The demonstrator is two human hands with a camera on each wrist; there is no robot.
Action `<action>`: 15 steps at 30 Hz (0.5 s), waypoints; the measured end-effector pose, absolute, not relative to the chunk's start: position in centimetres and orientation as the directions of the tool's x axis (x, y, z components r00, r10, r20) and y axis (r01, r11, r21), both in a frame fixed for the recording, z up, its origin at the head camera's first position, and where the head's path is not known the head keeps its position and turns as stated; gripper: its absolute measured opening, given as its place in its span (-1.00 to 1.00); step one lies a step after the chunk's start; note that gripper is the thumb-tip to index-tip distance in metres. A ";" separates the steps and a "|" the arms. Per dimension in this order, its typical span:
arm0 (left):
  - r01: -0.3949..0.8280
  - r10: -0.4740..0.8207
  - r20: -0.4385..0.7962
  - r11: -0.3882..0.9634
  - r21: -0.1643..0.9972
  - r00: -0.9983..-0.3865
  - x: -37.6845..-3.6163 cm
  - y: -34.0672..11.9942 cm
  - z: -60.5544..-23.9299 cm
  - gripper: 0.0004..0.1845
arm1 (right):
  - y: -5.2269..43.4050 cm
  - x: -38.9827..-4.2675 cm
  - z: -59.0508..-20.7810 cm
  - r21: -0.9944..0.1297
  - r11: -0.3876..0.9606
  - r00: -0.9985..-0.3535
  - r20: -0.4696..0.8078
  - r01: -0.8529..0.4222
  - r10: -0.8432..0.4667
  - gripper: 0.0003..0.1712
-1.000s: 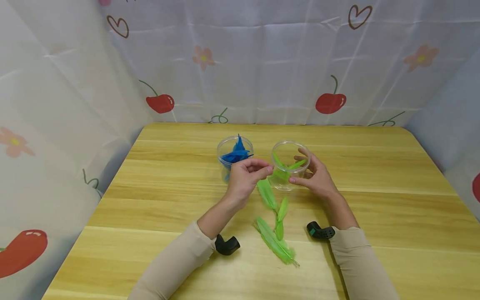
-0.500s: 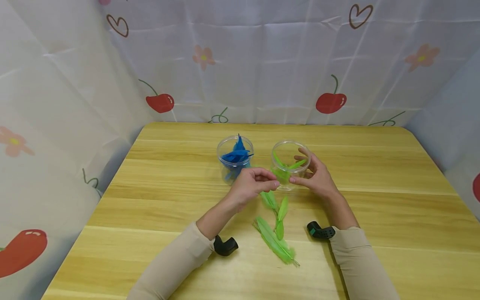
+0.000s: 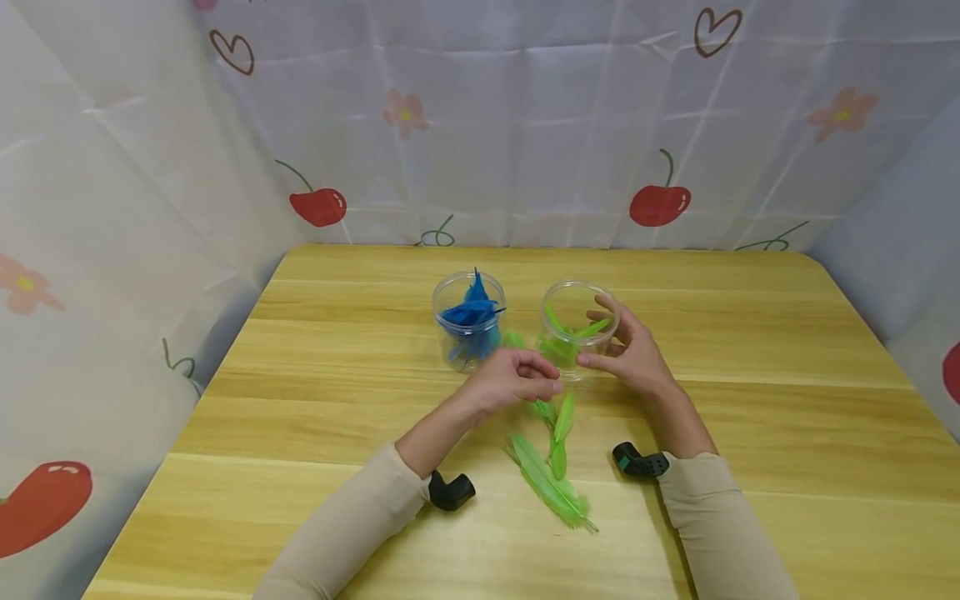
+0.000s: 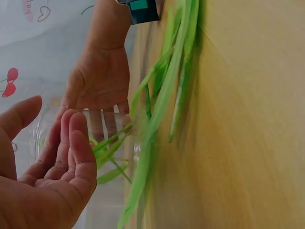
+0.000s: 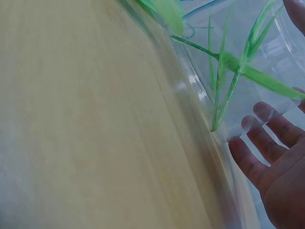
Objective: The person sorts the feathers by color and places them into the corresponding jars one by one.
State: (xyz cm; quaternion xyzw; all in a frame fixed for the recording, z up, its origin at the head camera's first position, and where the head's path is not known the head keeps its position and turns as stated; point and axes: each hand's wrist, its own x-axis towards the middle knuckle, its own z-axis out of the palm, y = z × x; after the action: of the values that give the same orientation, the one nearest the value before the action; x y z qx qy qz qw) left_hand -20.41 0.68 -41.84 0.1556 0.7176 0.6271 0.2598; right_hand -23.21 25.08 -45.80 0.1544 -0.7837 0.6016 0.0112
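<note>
My left hand (image 3: 510, 383) hovers over the green feathers (image 3: 551, 483) lying on the table, in front of the two jars. In the left wrist view its thumb stands apart from its loosely bent fingers, and nothing sits between them. My right hand (image 3: 637, 354) holds a clear plastic jar (image 3: 577, 283) from its right side, thumb in front and fingers around the back. Several green feathers (image 5: 233, 67) stand inside that jar, seen through its wall in the right wrist view. The left hand partly covers one of the loose feathers.
To the left of the held jar stands a second clear jar (image 3: 435, 307) with blue feathers (image 3: 472, 312) in it. Both are on a wooden table (image 3: 337, 400). A printed curtain (image 3: 510, 142) hangs behind the table's far edge.
My left hand has come down from beside the held jar's rim, toward me and over the loose green feathers. The right hand and jar have stayed in place.
</note>
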 end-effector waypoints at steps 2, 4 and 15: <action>-0.110 0.558 -0.206 0.201 0.973 -0.804 -20.5 0.8 -42.0 -0.69 | 25.1 -23.2 -45.8 -0.941 0.226 -0.952 0.202 -0.254 -0.230 0.06; -0.113 0.555 -0.231 0.238 0.965 -0.799 -20.6 0.8 -42.2 -0.69 | 25.1 -23.2 -45.9 -0.940 0.226 -0.952 0.202 -0.255 -0.231 0.06; -0.092 0.556 -0.318 0.395 0.914 -0.768 -21.2 1.0 -42.9 -0.74 | 25.1 -23.2 -45.9 -0.940 0.225 -0.952 0.205 -0.256 -0.225 0.04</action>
State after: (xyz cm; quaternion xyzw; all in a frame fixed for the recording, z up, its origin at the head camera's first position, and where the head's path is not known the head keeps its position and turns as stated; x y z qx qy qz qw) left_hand -21.23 1.00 -42.89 0.1492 0.7770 0.5293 0.3064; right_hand -23.22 25.11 -45.91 0.1537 -0.7825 0.6032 0.0127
